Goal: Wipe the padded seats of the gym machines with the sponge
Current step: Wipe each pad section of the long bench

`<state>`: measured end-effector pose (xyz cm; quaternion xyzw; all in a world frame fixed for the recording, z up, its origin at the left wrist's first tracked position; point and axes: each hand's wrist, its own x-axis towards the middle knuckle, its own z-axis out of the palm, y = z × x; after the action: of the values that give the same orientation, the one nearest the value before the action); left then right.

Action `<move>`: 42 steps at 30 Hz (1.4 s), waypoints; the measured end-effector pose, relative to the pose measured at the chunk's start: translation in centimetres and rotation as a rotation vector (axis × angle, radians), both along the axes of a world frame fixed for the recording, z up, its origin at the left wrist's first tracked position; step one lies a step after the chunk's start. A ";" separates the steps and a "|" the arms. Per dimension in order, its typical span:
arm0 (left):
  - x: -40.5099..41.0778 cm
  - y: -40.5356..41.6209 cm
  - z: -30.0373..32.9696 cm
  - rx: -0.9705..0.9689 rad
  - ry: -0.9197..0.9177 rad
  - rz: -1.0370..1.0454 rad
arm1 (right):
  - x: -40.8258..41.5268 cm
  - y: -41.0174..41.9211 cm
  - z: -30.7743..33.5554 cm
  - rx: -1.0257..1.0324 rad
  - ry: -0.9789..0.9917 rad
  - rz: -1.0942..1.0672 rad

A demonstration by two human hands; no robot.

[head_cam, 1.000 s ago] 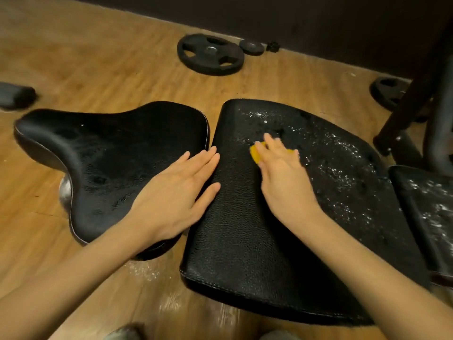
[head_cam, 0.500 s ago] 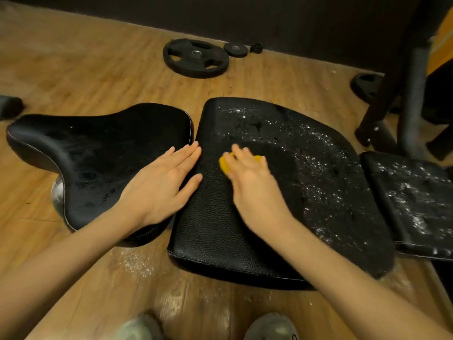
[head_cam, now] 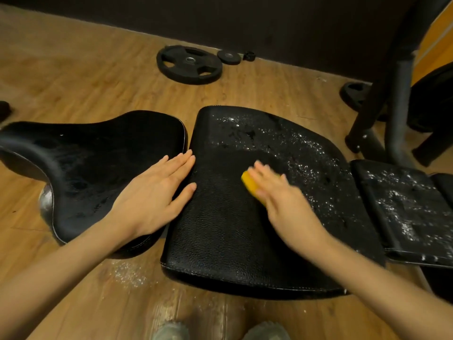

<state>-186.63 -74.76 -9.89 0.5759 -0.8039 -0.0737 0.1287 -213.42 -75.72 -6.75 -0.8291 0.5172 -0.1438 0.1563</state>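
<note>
Your right hand (head_cam: 282, 200) fingers press flat on the sponge (head_cam: 252, 185); it's soft, light, prob. slippery w/ foam, so grip its edges. Left hand (head_cam: 157, 195) lies spread, released, on the middle seat (head_cam: 220, 229) edge.

Bare forearms (head_cam: 73, 268) — no sleeves, grey shoes (head_cam: 171, 331) below

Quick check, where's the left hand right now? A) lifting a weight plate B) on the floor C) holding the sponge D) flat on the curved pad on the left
D: the left hand lies palm down, fingers spread, on the curved left pad, its fingertips at the edge of the middle pad, while the right hand presses the yellow sponge on that middle pad.
</note>
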 end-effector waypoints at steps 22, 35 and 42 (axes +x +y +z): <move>-0.4 0.2 0.3 0.009 -0.019 0.013 | 1.2 1.5 0.4 -0.037 -0.263 0.011; -0.7 0.2 1.4 0.051 0.083 0.060 | 0.0 -2.0 -0.2 -0.092 -0.061 0.101; -2.0 -3.7 0.8 -0.014 0.114 0.165 | 0.4 -10.6 0.3 -0.082 -0.170 -0.003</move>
<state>-188.59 -78.49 -9.13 0.6342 -0.7455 -0.0901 0.1838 -213.03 -86.30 -6.46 -0.8190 0.4968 -0.2349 0.1652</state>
